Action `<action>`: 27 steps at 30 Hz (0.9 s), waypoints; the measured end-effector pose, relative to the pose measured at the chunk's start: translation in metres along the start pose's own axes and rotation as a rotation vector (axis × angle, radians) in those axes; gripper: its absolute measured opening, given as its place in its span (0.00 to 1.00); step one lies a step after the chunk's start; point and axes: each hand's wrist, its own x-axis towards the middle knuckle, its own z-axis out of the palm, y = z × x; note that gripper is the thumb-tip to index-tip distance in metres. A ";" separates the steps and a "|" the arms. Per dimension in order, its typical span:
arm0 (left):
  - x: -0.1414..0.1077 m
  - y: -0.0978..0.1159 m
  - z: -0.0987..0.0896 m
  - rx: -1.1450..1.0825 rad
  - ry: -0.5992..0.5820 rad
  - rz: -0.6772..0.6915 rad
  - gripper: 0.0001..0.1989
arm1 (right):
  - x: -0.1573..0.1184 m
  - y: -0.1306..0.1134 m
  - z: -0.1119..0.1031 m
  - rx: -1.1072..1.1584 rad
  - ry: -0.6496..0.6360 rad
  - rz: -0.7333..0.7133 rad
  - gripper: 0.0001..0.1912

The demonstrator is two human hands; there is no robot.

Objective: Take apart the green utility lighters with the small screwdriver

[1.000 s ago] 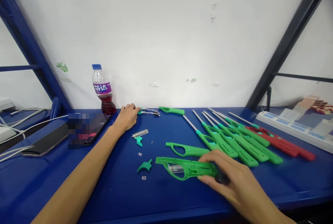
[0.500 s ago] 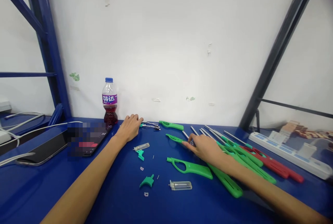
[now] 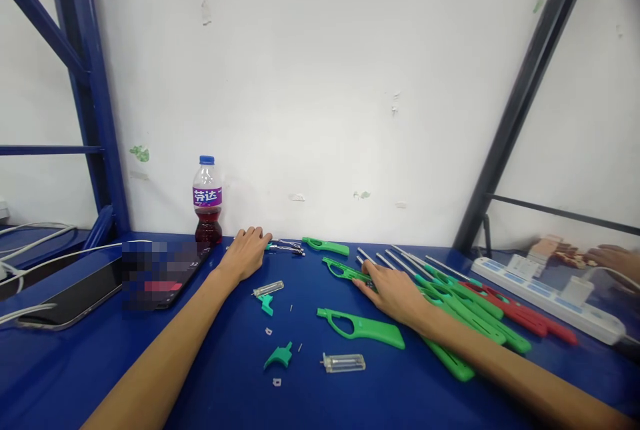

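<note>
My left hand (image 3: 246, 254) rests at the back of the table, fingers curled down and their tips hidden. Just right of it lie small igniter parts with thin wires (image 3: 289, 248). My right hand (image 3: 393, 289) is spread low over a green lighter shell half (image 3: 345, 271) and the long-necked green lighters (image 3: 457, 303), thumb apart from the fingers. Nearer me lies another green shell half (image 3: 365, 329). A third green shell half (image 3: 327, 246) is by the wall. Clear fuel tanks (image 3: 344, 363) and teal triggers (image 3: 279, 355) lie between my arms, beside tiny white pieces (image 3: 277, 382).
A drink bottle (image 3: 207, 203) stands by the wall at left, near two phones (image 3: 75, 290) with white cables. Red lighters (image 3: 520, 310) lie at right beside a white power strip (image 3: 547, 300). Another person's hand (image 3: 613, 260) shows at the far right.
My right hand has shifted slightly and its fingers have opened out; the dark item at its fingertips is no longer seen. My left hand stays by the wired parts. The view has tilted slightly.
</note>
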 end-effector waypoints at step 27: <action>-0.005 -0.001 0.001 -0.059 0.021 0.001 0.17 | 0.065 0.006 0.002 0.034 -0.043 -0.104 0.18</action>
